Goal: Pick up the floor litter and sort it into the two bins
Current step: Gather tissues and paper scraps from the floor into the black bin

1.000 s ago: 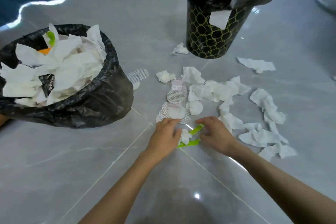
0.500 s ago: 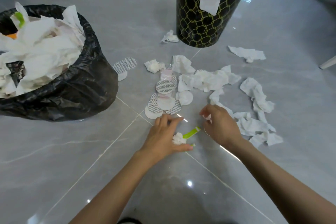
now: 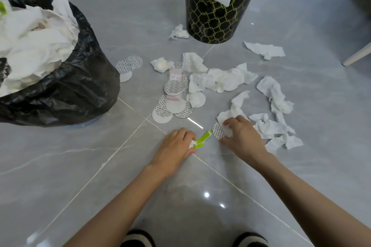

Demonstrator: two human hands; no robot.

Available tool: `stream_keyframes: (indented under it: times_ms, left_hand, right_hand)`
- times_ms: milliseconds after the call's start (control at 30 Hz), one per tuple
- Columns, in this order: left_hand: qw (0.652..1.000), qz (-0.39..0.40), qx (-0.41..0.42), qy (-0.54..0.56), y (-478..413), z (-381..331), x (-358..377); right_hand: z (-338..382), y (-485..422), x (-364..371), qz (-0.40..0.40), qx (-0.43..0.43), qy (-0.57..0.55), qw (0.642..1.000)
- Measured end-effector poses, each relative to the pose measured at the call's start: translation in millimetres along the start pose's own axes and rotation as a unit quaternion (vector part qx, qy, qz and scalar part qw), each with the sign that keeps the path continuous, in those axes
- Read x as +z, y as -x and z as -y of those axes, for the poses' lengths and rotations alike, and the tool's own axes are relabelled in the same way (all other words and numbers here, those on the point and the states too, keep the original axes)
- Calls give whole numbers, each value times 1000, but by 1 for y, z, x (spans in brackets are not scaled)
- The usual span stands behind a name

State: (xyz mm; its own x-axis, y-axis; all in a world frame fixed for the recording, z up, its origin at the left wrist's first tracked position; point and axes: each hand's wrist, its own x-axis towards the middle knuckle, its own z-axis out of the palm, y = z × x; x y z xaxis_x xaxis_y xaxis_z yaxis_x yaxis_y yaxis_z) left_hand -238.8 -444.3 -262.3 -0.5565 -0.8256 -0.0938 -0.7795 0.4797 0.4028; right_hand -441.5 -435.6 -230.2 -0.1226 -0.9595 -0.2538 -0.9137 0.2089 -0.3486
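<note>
The grey tiled floor (image 3: 60, 166) fills the view, and the litter lies spread across its middle. At the left sits a bin lined with a black bag (image 3: 76, 90), heaped with white tissue. At the top stands a black bin with a yellow lattice pattern (image 3: 210, 20), with a scrap of paper hanging down its side. Crumpled tissues (image 3: 220, 78) lie scattered between the two bins and off to the right, beside a cluster of round printed discs (image 3: 170, 108). The right hand (image 3: 243, 138) is curled over a single disc (image 3: 217, 131), gripping it at the edge of a tissue. The left hand (image 3: 174, 146) is clenched low over the floor, grasping a green strip (image 3: 202, 139) and a small tissue wad (image 3: 192, 143).
</note>
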Motion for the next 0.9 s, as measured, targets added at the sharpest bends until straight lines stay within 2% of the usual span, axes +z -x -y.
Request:
stream_keyframes:
  times_ms: [100, 200, 400, 667, 800, 900]
  left_hand:
    - [999, 12, -34, 20, 1, -2, -4]
    - [999, 22, -32, 11, 4, -1, -1]
    - [999, 39, -26, -9, -2, -7, -2]
    - [998, 17, -5, -68, -2, -7, 4]
    - [996, 22, -22, -82, -3, -5, 4]
    - [998, 26, -24, -58, -2, -7, 2]
  right_hand:
    - [0, 2, 0, -16, -37, 30, 999]
    - [0, 0, -1, 10, -56, 18, 998]
    - [7, -1, 1, 13, -96, 50, 994]
    - [9, -7, 2, 56, -10, -36, 998]
    - [8, -9, -1, 53, -4, -9, 999]
    - [12, -12, -6, 85, -25, 20, 996]
